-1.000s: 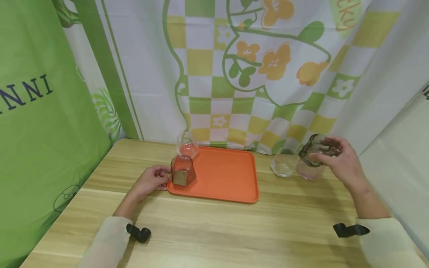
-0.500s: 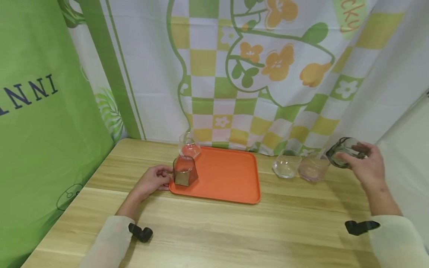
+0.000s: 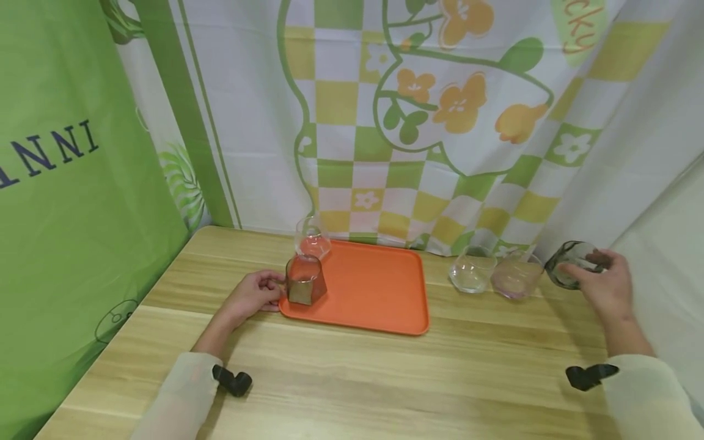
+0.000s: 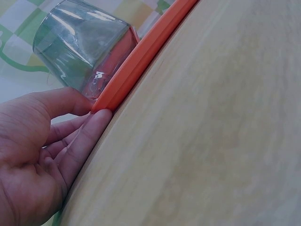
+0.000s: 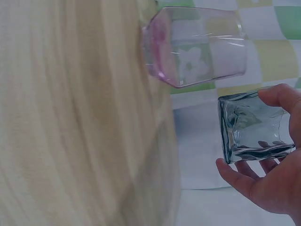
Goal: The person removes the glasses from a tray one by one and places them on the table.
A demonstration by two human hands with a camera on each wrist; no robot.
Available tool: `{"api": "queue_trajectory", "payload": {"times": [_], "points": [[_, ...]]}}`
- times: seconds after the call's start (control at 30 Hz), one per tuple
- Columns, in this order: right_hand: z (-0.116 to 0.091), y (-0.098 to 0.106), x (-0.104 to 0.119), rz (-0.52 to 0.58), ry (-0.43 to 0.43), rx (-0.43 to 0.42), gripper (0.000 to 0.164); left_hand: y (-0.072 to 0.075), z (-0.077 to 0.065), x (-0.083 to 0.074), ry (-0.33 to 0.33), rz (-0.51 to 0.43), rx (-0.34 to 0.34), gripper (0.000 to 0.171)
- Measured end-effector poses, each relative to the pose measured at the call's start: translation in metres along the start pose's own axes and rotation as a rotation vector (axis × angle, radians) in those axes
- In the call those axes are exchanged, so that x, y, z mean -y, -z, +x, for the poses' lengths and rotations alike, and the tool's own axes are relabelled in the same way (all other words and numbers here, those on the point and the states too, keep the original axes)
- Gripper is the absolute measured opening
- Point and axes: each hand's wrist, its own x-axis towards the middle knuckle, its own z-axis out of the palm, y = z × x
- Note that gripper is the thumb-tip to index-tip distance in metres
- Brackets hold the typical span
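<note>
My left hand (image 3: 256,292) pinches the near left corner of an orange tray (image 3: 374,287); in the left wrist view the thumb and a finger meet at the tray's rim (image 4: 136,61). Right beside those fingertips, a smoky brown glass (image 3: 305,281) stands on the tray. My right hand (image 3: 607,284) holds a grey tinted glass (image 5: 254,127) between thumb and fingers. Its thick base faces the tabletop, with a gap below it in the right wrist view. Just left of it stands a pinkish clear glass (image 3: 516,276).
A clear glass (image 3: 472,271) stands beside the pinkish one, toward the tray. Another clear glass (image 3: 312,239) is at the tray's far left corner. A patterned curtain (image 3: 374,153) hangs behind the wooden table (image 3: 385,379), and green cloth (image 3: 66,244) hangs at the left.
My right hand has carried the grey glass rightward, past the pinkish glass, then lowered it a little. The left hand stays at the tray corner.
</note>
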Motion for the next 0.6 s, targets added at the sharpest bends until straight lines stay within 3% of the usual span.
{"api": "queue_trajectory", "payload": {"times": [0.27, 0.6], "points": [[0.001, -0.014, -0.019, -0.061, -0.025, 0.043, 0.090, -0.001, 0.000, 0.003, 0.014, 0.010, -0.005, 0.038], [0.000, -0.025, -0.027, -0.055, -0.067, 0.093, 0.092, -0.001, 0.001, 0.000, 0.017, 0.021, -0.011, 0.038]]}}
